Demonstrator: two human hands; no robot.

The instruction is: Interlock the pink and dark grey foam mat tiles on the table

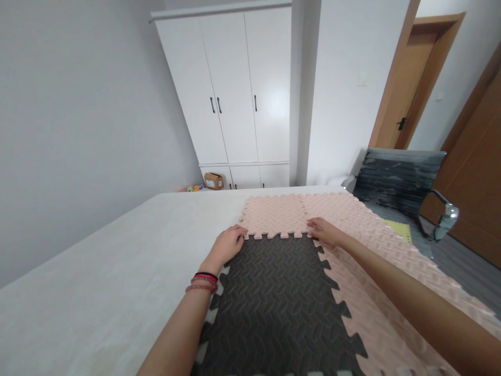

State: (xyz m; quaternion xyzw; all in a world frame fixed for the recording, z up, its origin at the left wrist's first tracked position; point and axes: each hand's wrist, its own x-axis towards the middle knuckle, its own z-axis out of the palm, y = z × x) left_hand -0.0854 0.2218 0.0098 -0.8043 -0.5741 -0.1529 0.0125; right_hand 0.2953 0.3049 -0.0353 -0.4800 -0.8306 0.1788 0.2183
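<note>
A dark grey foam tile [277, 303] with toothed edges lies on the white surface, its far edge against a pink foam tile [274, 214]. More pink tiles [332, 209] run along the right side. At the dark tile's far left corner, my left hand [227, 244] has its fingers bent together on the edge where the two tiles meet. My right hand [324, 231] is at the far right corner, fingertips on the pink tile and the dark tile's corner. Fingertips of both hands are partly hidden. Red and black bands circle my left wrist.
The white surface [117, 271] extends to the left. Beyond it stand a white wardrobe [235, 89], a cardboard box [213, 180] and colourful items [193, 188]. A dark chair [399, 175] stands at the right, with a yellow item [399, 228] on it.
</note>
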